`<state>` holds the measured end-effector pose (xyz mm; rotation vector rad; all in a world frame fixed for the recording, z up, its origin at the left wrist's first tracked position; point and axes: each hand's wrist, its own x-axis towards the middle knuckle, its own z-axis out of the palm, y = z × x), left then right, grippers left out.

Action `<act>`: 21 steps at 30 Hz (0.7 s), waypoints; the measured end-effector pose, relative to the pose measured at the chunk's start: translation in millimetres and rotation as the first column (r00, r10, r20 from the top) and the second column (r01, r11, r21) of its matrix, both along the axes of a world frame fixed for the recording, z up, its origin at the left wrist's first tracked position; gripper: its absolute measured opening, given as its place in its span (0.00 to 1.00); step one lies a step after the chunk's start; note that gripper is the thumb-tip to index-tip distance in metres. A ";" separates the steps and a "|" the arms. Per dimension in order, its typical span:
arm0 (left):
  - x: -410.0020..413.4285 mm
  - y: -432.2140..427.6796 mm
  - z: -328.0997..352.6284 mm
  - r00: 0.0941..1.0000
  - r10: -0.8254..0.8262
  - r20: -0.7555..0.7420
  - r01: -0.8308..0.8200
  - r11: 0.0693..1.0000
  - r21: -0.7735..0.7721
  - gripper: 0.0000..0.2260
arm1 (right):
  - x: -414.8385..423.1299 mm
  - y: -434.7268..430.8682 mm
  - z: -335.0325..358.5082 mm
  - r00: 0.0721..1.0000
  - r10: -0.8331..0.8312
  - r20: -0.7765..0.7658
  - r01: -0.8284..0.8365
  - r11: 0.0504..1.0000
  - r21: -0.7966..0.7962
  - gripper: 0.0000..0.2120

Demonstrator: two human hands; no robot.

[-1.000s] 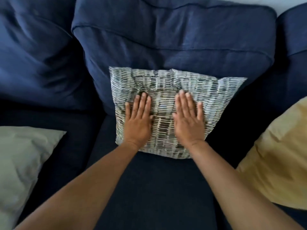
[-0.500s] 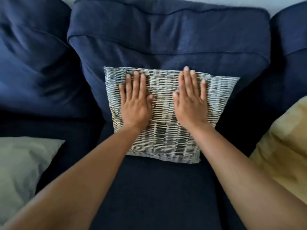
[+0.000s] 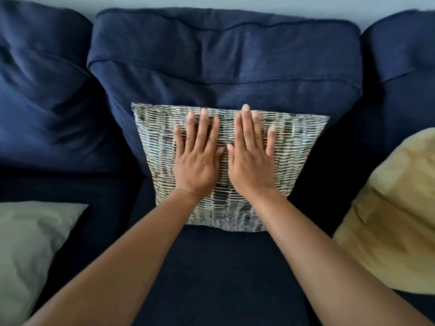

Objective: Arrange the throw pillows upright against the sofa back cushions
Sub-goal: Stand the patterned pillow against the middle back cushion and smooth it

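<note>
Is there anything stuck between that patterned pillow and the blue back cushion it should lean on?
Nothing visible. The grey-and-white woven-pattern throw pillow leans directly against the navy middle back cushion, with the left hand and right hand flat on its front.

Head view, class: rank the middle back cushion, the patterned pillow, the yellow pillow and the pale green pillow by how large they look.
1. Middle back cushion, clearly largest.
2. Patterned pillow, partly covered by both hands.
Unranked: yellow pillow and pale green pillow. The frame edges crop both and they sit nearer the camera, so their size is unsure.
</note>
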<state>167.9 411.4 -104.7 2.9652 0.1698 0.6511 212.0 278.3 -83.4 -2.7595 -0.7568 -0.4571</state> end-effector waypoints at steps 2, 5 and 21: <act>-2.5 22.6 -18.4 0.993 0.051 -0.109 -0.049 0.999 0.019 0.27 | 16.4 -19.7 -18.2 0.997 -0.052 -0.052 0.048 0.995 -0.089 0.31; -11.7 61.6 -30.8 0.973 0.133 -0.188 -0.126 0.991 0.049 0.28 | 36.0 -65.5 -31.5 0.984 -0.167 -0.068 0.157 0.978 -0.133 0.31; -51.0 33.3 -77.3 0.983 0.079 -0.164 -0.069 0.995 0.070 0.27 | -4.3 -56.3 -69.7 0.998 0.054 -0.034 -0.061 0.968 -0.242 0.32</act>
